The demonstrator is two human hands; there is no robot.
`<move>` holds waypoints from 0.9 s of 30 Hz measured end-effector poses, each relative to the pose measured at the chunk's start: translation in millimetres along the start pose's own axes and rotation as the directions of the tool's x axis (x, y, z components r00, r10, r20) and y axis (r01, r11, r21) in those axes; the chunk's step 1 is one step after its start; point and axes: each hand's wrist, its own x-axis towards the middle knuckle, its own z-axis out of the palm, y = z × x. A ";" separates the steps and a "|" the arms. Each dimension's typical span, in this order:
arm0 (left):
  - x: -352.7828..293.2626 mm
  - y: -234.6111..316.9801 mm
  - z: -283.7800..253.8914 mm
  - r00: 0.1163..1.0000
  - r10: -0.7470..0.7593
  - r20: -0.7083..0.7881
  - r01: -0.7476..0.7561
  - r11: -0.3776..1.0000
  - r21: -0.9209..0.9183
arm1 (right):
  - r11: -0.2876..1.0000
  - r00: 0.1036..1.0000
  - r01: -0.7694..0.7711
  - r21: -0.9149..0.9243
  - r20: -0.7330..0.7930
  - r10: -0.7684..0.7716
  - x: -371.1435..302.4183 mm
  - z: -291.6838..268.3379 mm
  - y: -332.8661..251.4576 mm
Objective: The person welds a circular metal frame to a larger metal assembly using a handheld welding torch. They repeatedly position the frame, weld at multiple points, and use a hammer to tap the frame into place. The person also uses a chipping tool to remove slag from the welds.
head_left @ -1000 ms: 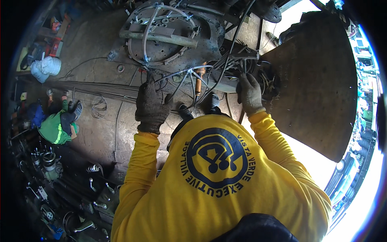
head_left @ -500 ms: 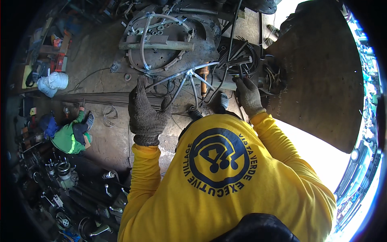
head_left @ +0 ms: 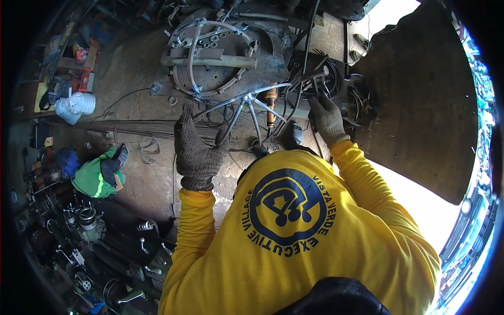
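My left hand (head_left: pixel 197 152), in a dark knitted glove, grips the left side of a metal rod frame (head_left: pixel 249 97). Its thumb is spread from the fingers, and two rods run in against them. The frame has several spokes meeting at one joint. My right hand (head_left: pixel 329 123), in a lighter glove, is closed round the handle of a hammer (head_left: pixel 314 77), whose head points away from me. Between the hands, beyond my feet, an orange-brown power tool (head_left: pixel 271 105) lies beside the frame. Undersides of both hands are hidden.
A perforated metal plate (head_left: pixel 270 68) bears a welded ring (head_left: pixel 193 52) and loose washers. Coiled cable (head_left: pixel 333 79) lies right of it, near a big brown sheet (head_left: pixel 420 100). Long thin rods (head_left: pixel 142 127) cross the floor. A person in green (head_left: pixel 94 176) crouches left, near machinery (head_left: pixel 92 226).
The whole view has shifted slightly right and down. The hammer head appears a little farther from the power tool; both hands keep nearly the same pose.
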 end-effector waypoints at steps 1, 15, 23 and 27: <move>-2.7 -3.5 2.6 1.000 0.000 -0.013 0.000 1.000 -0.012 | 1.000 1.000 0.000 -0.001 0.005 0.000 5.0 0.3 -9.3; -5.3 16.7 1.3 0.998 -0.059 -0.025 0.061 0.995 0.076 | 0.589 0.803 0.556 -0.586 0.195 -0.564 199.6 35.0 -150.5; -18.2 15.3 1.3 0.992 -0.111 -0.055 0.108 0.993 -0.056 | 0.262 0.693 0.683 -0.682 0.491 -0.528 250.8 91.2 -163.3; -17.3 14.8 -2.1 0.995 -0.074 -0.064 0.074 0.997 -0.010 | 0.226 0.717 0.636 -0.738 0.456 -0.527 218.5 95.4 -173.3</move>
